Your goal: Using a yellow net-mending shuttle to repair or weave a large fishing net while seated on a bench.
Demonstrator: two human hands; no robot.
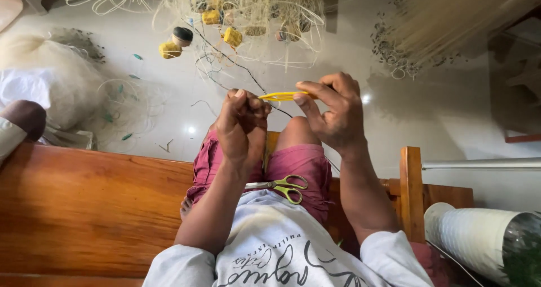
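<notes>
My right hand (pixel 332 109) pinches a flat yellow netting needle (pixel 280 96) by its end, level in front of me. My left hand (pixel 242 123) is closed just left of the needle's tip, its fingers pinched around thin dark twine (pixel 242 67) that runs up toward a hanging fishing net (pixel 253 8). The two hands almost touch above my knees. A pair of green-handled scissors (pixel 282 185) lies on my lap, on the maroon shorts, below both hands.
I sit on a wooden bench (pixel 84 202) with an upright post (pixel 411 191) at my right. Yellow and dark floats (pixel 176 42) hang in the net over a pale glossy floor. A white net heap (pixel 45 78) lies left; a mesh roll (pixel 484 239) at lower right.
</notes>
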